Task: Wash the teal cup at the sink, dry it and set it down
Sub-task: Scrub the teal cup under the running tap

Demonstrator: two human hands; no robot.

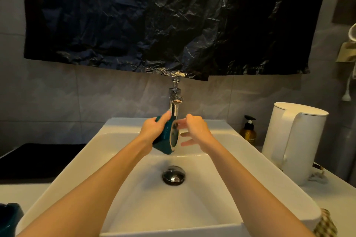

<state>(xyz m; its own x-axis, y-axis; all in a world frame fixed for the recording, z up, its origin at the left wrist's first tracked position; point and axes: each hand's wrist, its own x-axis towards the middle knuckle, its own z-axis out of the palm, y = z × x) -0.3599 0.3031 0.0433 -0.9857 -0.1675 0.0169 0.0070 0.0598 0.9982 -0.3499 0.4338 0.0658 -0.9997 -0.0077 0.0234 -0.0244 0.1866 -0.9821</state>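
As it lies sideways, teal cup (164, 139) in left grip (151, 130), by tap (174, 108)

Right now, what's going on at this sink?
A person is washing the teal cup over the white sink. The left hand holds it tipped on its side just below the chrome tap, mouth towards the right hand, whose spread fingers are at the rim. I cannot tell whether water is running. Drying has not begun.

Bare arms (107, 171) stretched forward, left hand (152, 131) curled in a grip, right hand (195, 131) fingers (187, 143) loosely spread
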